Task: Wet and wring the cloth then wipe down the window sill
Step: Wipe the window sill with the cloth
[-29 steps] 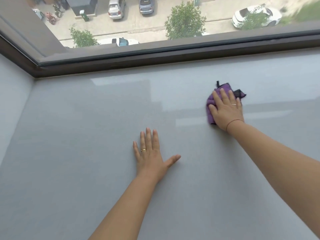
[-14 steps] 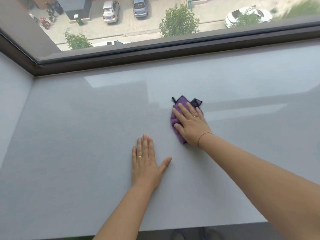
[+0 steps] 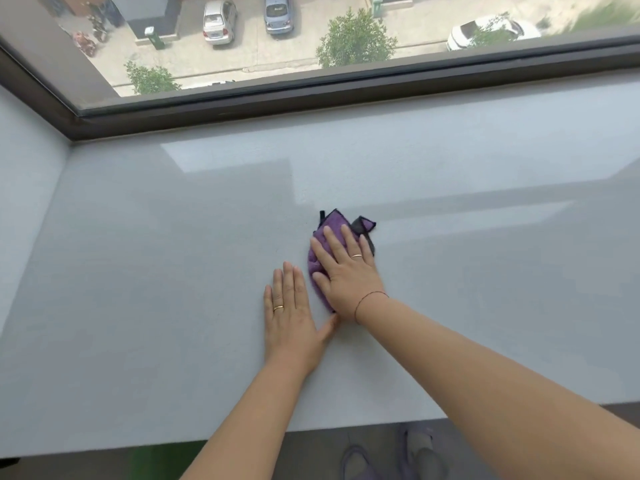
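Observation:
A folded purple cloth (image 3: pixel 333 226) with dark edging lies on the wide pale grey window sill (image 3: pixel 156 271), near its middle. My right hand (image 3: pixel 346 271) lies flat on top of the cloth with straight fingers, pressing it to the sill and hiding most of it. Just to its left, my left hand (image 3: pixel 291 317) rests flat on the bare sill, palm down, its thumb close to my right wrist. Both hands wear a ring.
A dark window frame (image 3: pixel 311 98) runs along the back of the sill, with glass above it. A grey side wall (image 3: pixel 24 188) closes the left end. The sill's front edge (image 3: pixel 207 441) runs across the bottom, with floor and feet below.
My right hand has slid the cloth leftward and toward me across the sill, ending beside my left hand. The left hand has stayed flat in place.

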Demonstrator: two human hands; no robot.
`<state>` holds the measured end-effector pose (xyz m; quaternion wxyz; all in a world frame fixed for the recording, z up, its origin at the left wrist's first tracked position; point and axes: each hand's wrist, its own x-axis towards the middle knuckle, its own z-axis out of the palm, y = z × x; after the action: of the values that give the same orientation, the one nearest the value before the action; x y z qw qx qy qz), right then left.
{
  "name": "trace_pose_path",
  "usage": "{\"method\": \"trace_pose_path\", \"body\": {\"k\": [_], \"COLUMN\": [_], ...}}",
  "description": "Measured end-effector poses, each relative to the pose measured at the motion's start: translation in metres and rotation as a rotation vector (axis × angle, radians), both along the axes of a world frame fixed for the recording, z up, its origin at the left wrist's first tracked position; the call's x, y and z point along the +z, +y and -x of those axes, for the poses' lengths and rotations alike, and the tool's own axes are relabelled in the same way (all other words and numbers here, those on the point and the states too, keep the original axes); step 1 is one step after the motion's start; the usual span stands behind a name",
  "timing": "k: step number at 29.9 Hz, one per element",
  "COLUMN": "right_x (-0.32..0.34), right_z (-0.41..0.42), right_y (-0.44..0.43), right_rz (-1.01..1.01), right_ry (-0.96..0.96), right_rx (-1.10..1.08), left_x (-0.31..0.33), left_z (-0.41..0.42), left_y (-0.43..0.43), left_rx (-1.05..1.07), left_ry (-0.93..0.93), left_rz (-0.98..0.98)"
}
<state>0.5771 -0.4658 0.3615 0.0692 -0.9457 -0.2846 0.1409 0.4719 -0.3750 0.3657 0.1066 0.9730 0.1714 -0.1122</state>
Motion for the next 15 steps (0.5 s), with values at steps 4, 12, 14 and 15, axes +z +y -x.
{"method": "trace_pose_path", "body": {"k": [4,12,14,15], "right_x": [0.000,0.006,0.004,0.003], "right_z": [-0.021,-0.018,0.017,0.035], "right_y": [-0.043,-0.075,-0.049,-0.040], "right_rz": [0.006,0.049,0.012,0.002], "right_ry": [-0.017,0.016,-0.008,-0.011], "right_rx": [0.019,-0.421,-0.239,-0.124], "left_x": [0.002,-0.004,-0.002,0.000], "left_z": [0.018,0.026,0.023,0.023], "left_y": [-0.008,-0.013,-0.014,-0.013], "left_rx": [-0.014,0.026,0.058,0.067], "left_ry": [0.019,-0.021,-0.070,-0.093], "left_rz": [0.027,0.111,0.162,0.159]}}
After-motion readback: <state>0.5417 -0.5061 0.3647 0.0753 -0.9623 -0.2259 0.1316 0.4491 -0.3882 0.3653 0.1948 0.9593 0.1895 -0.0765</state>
